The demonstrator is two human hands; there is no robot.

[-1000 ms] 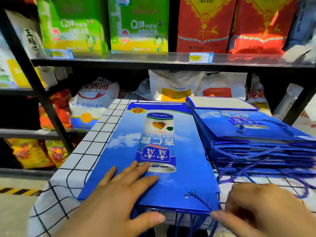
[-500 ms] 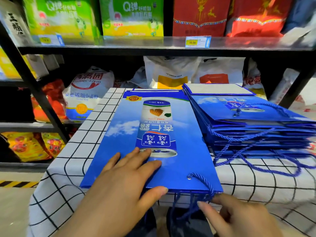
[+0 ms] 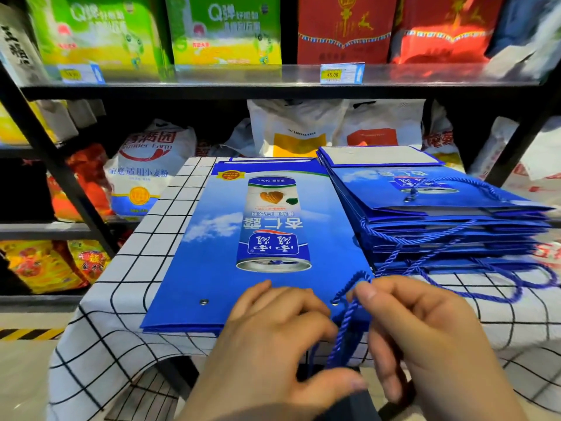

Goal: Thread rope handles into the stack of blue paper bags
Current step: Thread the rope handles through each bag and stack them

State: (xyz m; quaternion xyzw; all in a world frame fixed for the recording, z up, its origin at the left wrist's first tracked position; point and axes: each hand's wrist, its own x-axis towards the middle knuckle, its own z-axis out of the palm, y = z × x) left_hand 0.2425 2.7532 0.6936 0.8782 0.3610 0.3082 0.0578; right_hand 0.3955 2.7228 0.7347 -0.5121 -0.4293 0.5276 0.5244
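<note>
While my left hand (image 3: 273, 338) is clamping the near edge of the bag (image 3: 212, 238) at lower centre, my right hand (image 3: 425, 329) is pinching the rope (image 3: 346, 322) at the right eyelet (image 3: 334, 302); the empty eyelet (image 3: 204, 301) is lying leftward, nearer my left hand.

One camera sits on the person's head and looks forward and down. It is very near the right hand (image 3: 425, 329), just above where it pinches the rope (image 3: 346, 288) at the blue bag (image 3: 212, 253). The shelves (image 3: 212, 91) stand well behind that pinch.
</note>
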